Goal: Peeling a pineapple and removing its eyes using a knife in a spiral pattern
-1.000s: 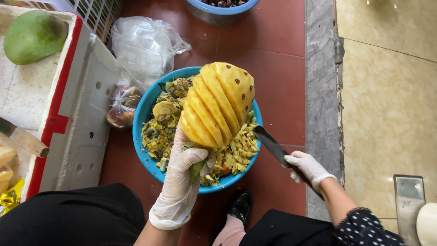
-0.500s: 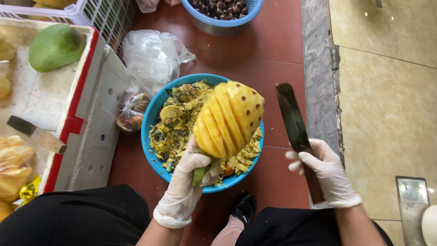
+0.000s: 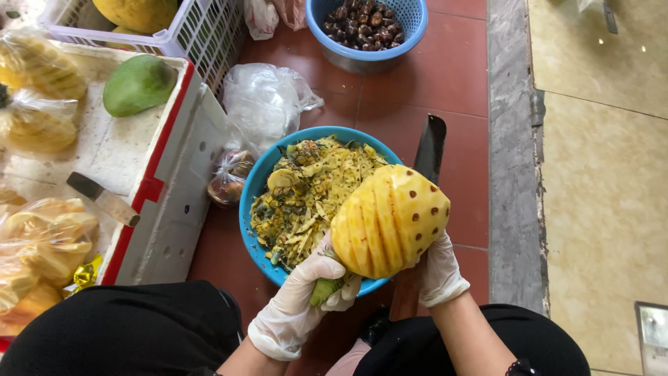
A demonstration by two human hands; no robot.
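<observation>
Head view: the gloved left hand grips the green stub of a peeled pineapple over the blue basin of peelings; the gloved right hand is closed on a knife behind the fruit. Wet gloves could let the blade slip toward the fingers. The fruit is yellow, spiral-grooved, with dark eyes remaining

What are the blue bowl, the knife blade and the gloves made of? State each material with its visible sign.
Blue bowl: probably plastic, going by its uniform bright colour and smooth thin rim.
Knife blade: likely metal, dark, dull and flat, possibly stained.
Glove on the left hand: thin, whitish, slightly translucent and wrinkled, so latex or vinyl.
Glove on the right hand: looks the same.
</observation>
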